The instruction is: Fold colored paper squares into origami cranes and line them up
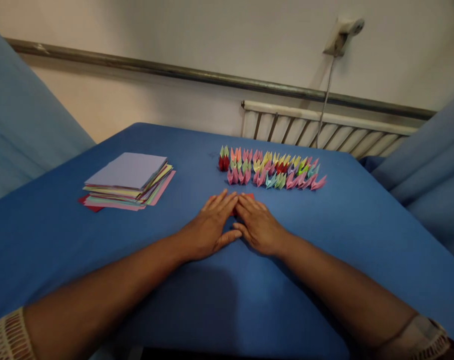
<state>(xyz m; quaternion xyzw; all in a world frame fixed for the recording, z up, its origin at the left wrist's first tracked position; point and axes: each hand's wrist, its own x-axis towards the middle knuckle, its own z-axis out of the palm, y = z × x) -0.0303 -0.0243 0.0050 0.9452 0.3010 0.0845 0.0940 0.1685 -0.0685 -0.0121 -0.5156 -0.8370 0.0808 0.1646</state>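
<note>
A piece of red paper lies on the blue-covered table, mostly hidden under my two hands. My left hand rests flat across its left part with the fingers stretched out. From the other side my right hand lies flat on it too, and the fingertips and thumbs of both hands meet in the middle. How far the paper is folded cannot be made out. Just beyond my hands stand rows of small folded paper figures in pink, yellow, green, red and blue.
To the left is a stack of coloured square paper, lavender on top, with a red corner sticking out below. Behind the table are a wall rail, a radiator and a socket with a cable. Blue curtains hang at both sides.
</note>
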